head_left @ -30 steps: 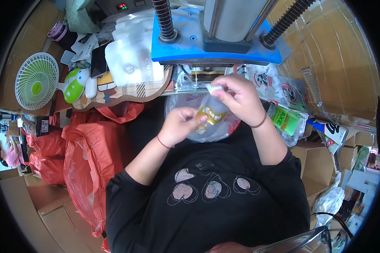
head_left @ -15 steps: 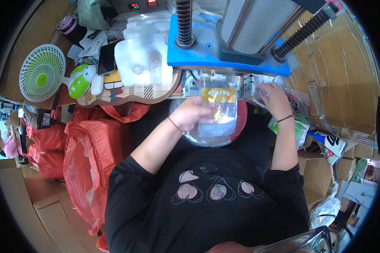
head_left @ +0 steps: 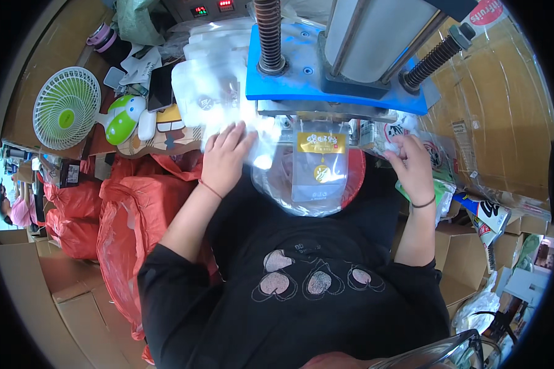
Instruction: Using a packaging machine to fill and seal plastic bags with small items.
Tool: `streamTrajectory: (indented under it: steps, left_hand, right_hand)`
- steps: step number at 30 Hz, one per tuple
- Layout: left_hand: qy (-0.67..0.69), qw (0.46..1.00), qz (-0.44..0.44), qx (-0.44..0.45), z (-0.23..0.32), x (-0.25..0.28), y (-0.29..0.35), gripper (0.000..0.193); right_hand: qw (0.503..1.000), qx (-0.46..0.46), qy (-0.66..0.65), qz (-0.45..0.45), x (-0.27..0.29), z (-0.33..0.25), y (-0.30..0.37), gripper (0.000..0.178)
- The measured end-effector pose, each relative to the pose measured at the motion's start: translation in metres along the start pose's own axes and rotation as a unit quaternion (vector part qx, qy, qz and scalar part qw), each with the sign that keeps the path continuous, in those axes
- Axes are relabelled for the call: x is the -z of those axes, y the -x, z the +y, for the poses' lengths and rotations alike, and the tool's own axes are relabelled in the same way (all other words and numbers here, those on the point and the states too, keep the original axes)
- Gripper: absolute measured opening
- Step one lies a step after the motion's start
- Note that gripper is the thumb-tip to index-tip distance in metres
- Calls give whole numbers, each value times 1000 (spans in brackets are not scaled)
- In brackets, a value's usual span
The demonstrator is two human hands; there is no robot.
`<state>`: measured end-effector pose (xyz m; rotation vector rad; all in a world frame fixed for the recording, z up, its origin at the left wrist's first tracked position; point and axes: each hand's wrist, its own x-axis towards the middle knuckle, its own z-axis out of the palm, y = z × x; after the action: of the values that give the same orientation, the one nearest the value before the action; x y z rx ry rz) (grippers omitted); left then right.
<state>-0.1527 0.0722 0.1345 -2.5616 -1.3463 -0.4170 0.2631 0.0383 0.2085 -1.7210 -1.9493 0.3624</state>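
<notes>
Resting flat, left hand (head_left: 224,161) fingers spread on glossy pouches (head_left: 206,101); right hand (head_left: 410,167) fingers pinch crinkly film (head_left: 393,146).

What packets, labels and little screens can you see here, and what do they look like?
Clear pouch: hangs under the blue press, yellow label band on top, round yellow mark below.
Stack of clear pouches: left of the press, shiny, whitish.
Two small displays: top edge, dark boxes, glowing digits.
Green and white packets: right side, beyond the right hand.

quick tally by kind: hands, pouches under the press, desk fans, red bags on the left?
Hands: 2 (left hand, right hand)
Clear pouch with yellow label under the blue press plate: 1
Desk fan: 1
Red plastic bags: about 3
Total: about 7
</notes>
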Motion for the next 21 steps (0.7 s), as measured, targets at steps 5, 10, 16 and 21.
streamTrajectory:
  steps: [5, 10, 16, 21]
  left_hand:
    - [466, 856, 9, 225, 27, -9, 14, 25]
    - [614, 738, -102, 260, 76, 28, -12, 18]
    - [621, 724, -236, 186, 101, 25, -18, 20]
    - [810, 483, -246, 225, 125, 19, -17, 27]
  right_hand:
    - [989, 45, -140, 3, -14, -29, 3, 32]
    - [953, 74, -289, -46, -28, -71, -3, 27]
    - [956, 170, -237, -41, -26, -90, -20, 18]
    - [960, 222, -121, -123, -18, -72, -26, 18]
